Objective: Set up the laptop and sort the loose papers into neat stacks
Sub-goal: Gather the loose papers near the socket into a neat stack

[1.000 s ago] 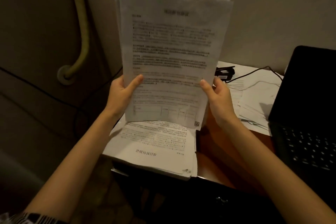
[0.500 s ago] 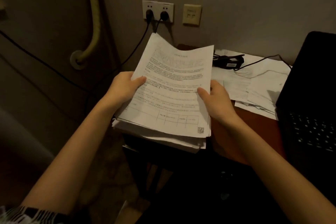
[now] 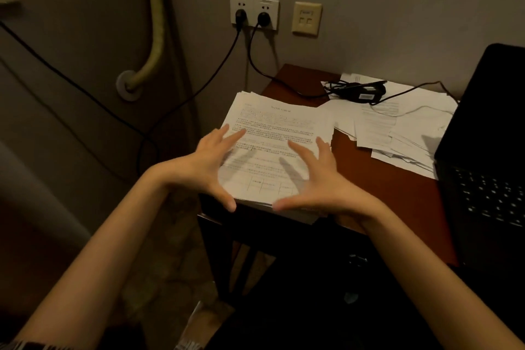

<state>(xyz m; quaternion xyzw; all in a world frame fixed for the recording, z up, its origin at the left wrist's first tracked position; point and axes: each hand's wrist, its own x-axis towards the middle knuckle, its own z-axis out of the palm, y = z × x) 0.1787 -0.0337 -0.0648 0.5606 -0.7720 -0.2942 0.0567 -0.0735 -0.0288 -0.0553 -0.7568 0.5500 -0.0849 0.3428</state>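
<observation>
Whereas half a second ago you held the sheaf by both side edges, you have now let it go: the paper stack (image 3: 277, 148) lies flat on the desk (image 3: 377, 179), and your left hand (image 3: 208, 163) and right hand (image 3: 315, 179) hover over it with fingers spread wide, holding nothing. One stack therefore appears formed, though its sheets look slightly fanned at the far edge. Right of the stack, across a strip of bare desk, the loose papers (image 3: 397, 128) remain unsorted, and a black power adapter (image 3: 360, 91) with its cable rests on their far part. Farther right of the stack, the laptop (image 3: 483, 167) stands open with a dark screen. Note the edges: the stack's near end overhangs the desk's front edge, and its left side sits at the desk's left rim, so any push that way risks a spill. Open room lies only in the bare strip to the stack's right.
</observation>
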